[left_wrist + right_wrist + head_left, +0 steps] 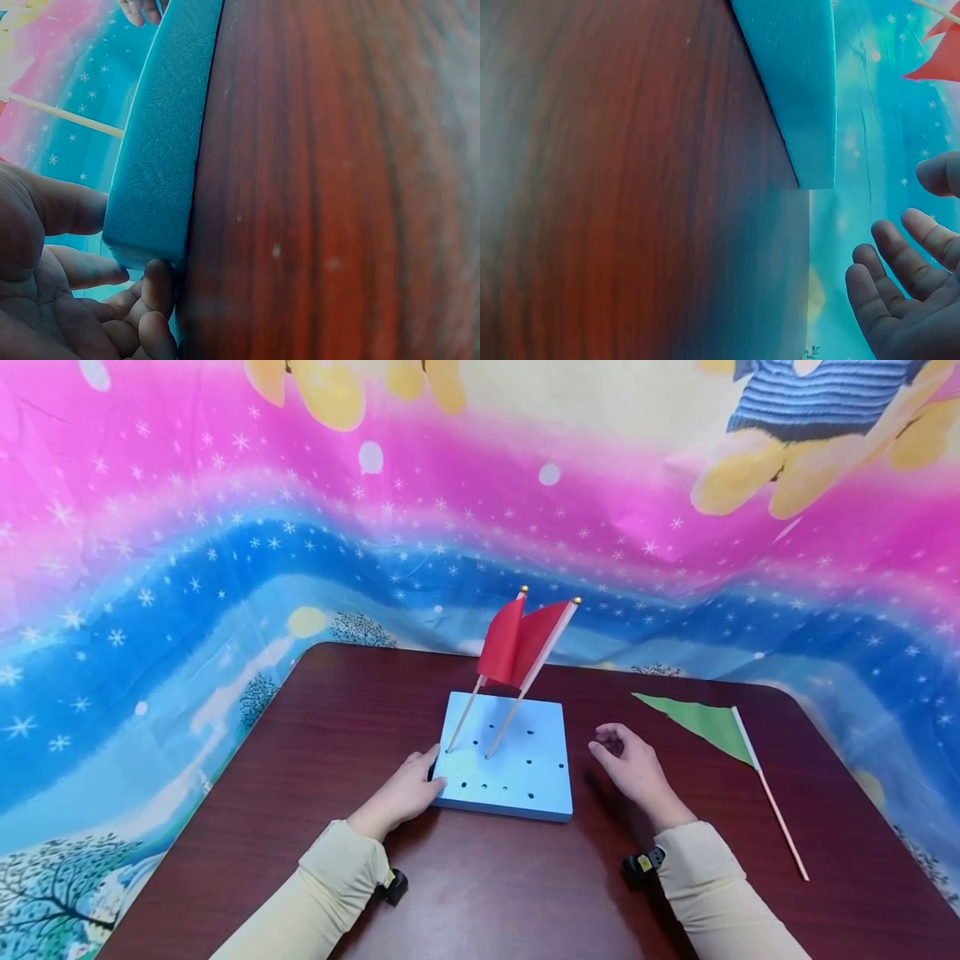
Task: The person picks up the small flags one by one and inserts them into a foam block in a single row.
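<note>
A light blue foam board (pixel 546 720) with several small holes lies flat on the table. My left hand (pixel 405 789) grips its left front corner, thumb over the top and fingers against the side, as the left wrist view also shows. One red flag (pixel 498 645) stands in a hole near the board's left edge. Another red flag (pixel 538 642) rises from a hole nearer the middle; both lean right, their cloths overlapping. To the right of the board, apart from it, my right hand (pixel 633 768) hovers with loosely bent fingers (pixel 900 259) and nothing in them.
A green triangular flag (pixel 708 725) lies on the dark wooden table (pixel 315 718) at the right, its stick pointing toward the front. Behind the table hangs a colourful patterned cloth (pixel 225 535).
</note>
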Demonstrator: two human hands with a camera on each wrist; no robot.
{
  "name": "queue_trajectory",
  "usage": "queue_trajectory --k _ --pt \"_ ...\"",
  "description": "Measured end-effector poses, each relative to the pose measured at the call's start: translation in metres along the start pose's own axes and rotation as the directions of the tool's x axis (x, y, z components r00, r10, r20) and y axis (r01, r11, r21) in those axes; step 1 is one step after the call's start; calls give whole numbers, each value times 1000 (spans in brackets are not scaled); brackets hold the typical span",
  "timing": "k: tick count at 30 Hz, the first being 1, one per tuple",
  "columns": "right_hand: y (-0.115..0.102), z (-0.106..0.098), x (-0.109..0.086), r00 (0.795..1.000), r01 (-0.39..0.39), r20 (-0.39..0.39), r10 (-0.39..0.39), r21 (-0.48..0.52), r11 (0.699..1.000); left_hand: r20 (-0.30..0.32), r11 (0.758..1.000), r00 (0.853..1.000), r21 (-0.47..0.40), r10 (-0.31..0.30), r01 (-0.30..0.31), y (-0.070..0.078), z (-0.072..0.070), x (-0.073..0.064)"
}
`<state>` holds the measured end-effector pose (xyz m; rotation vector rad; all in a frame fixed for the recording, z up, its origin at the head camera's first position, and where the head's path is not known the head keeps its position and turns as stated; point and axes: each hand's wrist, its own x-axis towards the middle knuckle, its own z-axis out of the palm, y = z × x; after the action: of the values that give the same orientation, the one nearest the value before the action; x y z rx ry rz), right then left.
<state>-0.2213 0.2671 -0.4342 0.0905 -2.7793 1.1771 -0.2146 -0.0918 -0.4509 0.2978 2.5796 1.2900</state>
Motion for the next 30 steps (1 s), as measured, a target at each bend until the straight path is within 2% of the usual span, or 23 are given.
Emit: queue_trajectory --k 30 --pt "33 -31 -9 999 -49 -8 48 -86 995 -9 1000 1000 -11 21 -21 -3 0 0"
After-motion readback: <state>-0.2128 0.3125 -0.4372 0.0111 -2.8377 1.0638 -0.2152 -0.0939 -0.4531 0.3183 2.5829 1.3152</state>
